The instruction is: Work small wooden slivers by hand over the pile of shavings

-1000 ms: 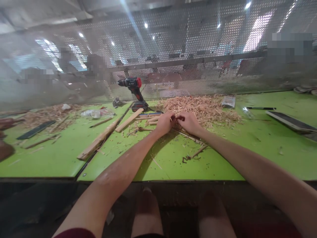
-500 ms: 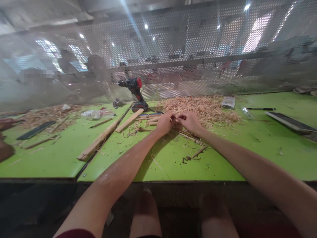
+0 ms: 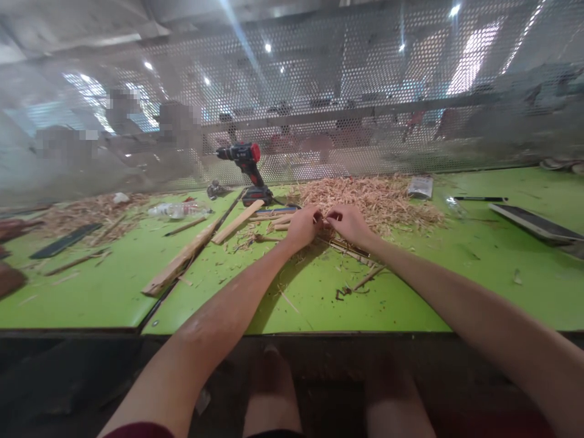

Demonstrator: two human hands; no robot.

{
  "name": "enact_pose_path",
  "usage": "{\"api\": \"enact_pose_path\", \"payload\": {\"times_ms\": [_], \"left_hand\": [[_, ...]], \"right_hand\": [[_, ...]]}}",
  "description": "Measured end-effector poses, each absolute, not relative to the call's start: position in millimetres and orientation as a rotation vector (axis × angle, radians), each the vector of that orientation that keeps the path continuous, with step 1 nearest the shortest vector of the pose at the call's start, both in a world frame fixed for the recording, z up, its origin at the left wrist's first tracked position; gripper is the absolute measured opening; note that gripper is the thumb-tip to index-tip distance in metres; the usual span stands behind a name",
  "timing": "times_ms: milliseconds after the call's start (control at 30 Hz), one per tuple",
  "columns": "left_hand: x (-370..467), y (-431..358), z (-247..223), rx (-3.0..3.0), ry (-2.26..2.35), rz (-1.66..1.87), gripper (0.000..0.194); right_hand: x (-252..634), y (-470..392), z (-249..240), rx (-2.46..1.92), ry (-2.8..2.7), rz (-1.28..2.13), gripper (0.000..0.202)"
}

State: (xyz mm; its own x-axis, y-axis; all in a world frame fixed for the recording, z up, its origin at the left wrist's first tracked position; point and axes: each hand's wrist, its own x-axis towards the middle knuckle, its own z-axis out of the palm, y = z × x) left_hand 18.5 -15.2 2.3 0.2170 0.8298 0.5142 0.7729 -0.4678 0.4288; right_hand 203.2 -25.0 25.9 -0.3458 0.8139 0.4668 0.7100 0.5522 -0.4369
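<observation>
My left hand (image 3: 305, 225) and my right hand (image 3: 348, 222) come close together over the green table (image 3: 274, 304), at the near edge of a heap of pale wood shavings (image 3: 365, 198). Both have their fingers curled into a pinch. Whatever they pinch is too small and too hidden to name. Thin wooden sticks (image 3: 283, 220) lie just left of my left hand, and more thin strips (image 3: 351, 252) lie under my right hand and wrist. A dark, twig-like scrap (image 3: 349, 292) rests nearer to me.
A cordless drill (image 3: 249, 170) stands upright behind my left hand. Flat wooden boards (image 3: 182, 261) lie along the table seam. A clear plastic bottle (image 3: 177, 210), a phone-like slab (image 3: 533, 222) and a black pen (image 3: 481, 199) lie around. Another person's hand (image 3: 11, 274) is at far left.
Both hands stay almost where they were, with only a tiny shift of the fingers. The other person's hand at far left has moved slightly.
</observation>
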Motion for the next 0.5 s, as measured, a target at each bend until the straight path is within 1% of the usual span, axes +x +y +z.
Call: {"api": "enact_pose_path", "payload": {"times_ms": [500], "left_hand": [[19.8,-16.0,1.0,2.421,1.544,1.026,0.012]], "right_hand": [[201.3,-23.9,23.1,-1.196,-2.157,0.193,0.022]]}}
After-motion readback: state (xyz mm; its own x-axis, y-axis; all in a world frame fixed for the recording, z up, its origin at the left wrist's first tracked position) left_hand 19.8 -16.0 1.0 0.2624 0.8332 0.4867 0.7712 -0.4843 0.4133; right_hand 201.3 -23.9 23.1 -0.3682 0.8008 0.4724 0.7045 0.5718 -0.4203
